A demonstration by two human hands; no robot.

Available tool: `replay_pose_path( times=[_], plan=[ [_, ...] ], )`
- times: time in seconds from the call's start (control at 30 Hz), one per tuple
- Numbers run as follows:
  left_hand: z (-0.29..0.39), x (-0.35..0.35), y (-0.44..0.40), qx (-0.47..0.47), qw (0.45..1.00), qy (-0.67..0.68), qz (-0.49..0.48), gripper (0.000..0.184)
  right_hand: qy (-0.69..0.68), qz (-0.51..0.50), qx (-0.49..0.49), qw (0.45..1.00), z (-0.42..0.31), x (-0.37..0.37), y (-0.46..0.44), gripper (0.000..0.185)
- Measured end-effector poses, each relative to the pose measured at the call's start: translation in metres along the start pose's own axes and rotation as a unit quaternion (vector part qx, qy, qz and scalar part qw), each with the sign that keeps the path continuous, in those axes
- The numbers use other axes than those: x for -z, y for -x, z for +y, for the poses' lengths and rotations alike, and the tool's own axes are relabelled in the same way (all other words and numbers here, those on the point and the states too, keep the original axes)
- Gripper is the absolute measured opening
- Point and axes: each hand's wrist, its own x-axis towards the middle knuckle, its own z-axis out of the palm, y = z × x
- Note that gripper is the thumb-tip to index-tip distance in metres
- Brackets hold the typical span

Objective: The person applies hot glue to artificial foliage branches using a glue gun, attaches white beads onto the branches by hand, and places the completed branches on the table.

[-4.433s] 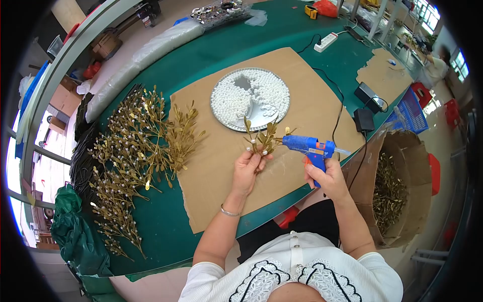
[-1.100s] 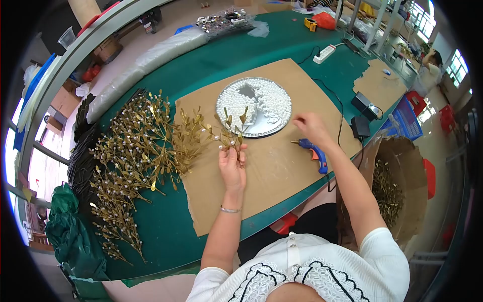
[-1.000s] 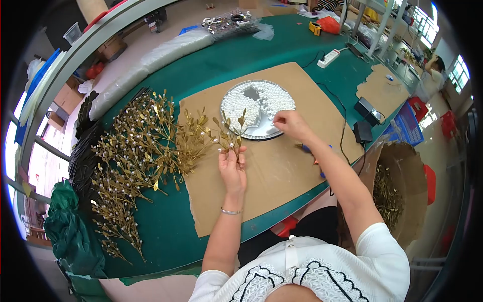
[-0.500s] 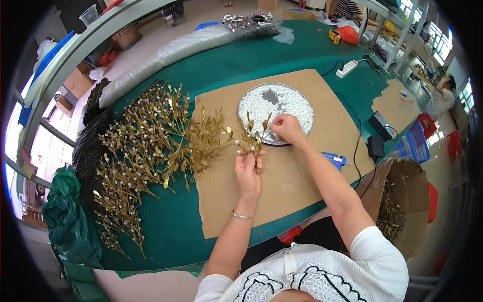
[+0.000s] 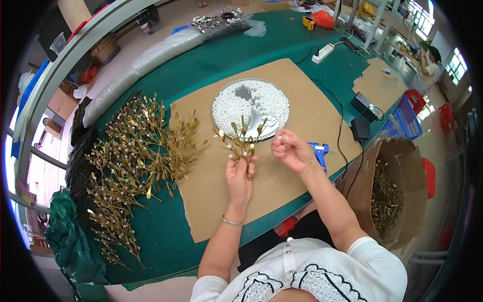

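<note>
My left hand (image 5: 239,177) is closed round the stem of a gold leafy branch (image 5: 243,141) with a few white pearls on it. The branch stands upright in front of the tray's near rim. My right hand (image 5: 294,152) is beside it, thumb and fingertips pinched on a small white pearl (image 5: 279,137). Just beyond both hands lies a round tray (image 5: 217,124) of loose white pearls (image 5: 269,98), with bare grey patches in its layer. Near my right wrist is a blue glue gun (image 5: 320,152), partly hidden by the hand.
Cardboard (image 5: 211,211) covers part of the green table (image 5: 166,236). Gold branches (image 5: 126,166) pile up at left; dark stems lie behind. A power strip (image 5: 323,53), black adapters (image 5: 360,129) and cables lie right. A carton (image 5: 407,194) holds more branches. A person (image 5: 428,68) sits far right.
My right hand has drawn back from the tray toward me, pinching a pearl. The left hand still holds the branch. The whole view has shifted slightly.
</note>
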Motion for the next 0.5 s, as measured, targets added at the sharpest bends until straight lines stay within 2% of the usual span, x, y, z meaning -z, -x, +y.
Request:
replay_pose_path(
  times=[0.17, 0.33, 0.5],
  plan=[
    [0.002, -0.004, 0.0, -0.012, 0.999, -0.033, -0.016, 0.011, -0.026, -0.003, -0.014, 1.0, 0.004, -0.001, 0.006, 0.012],
    [-0.001, -0.001, 0.0, -0.017, 0.998, -0.053, -0.008, 0.014, -0.119, -0.022, -0.035, 0.992, 0.012, 0.003, 0.009, 0.017],
    [-0.001, 0.0, -0.002, -0.021, 0.998, -0.057, -0.006, 0.015, -0.103, -0.003, -0.028, 0.994, 0.013, 0.005, 0.014, 0.018]
  ],
)
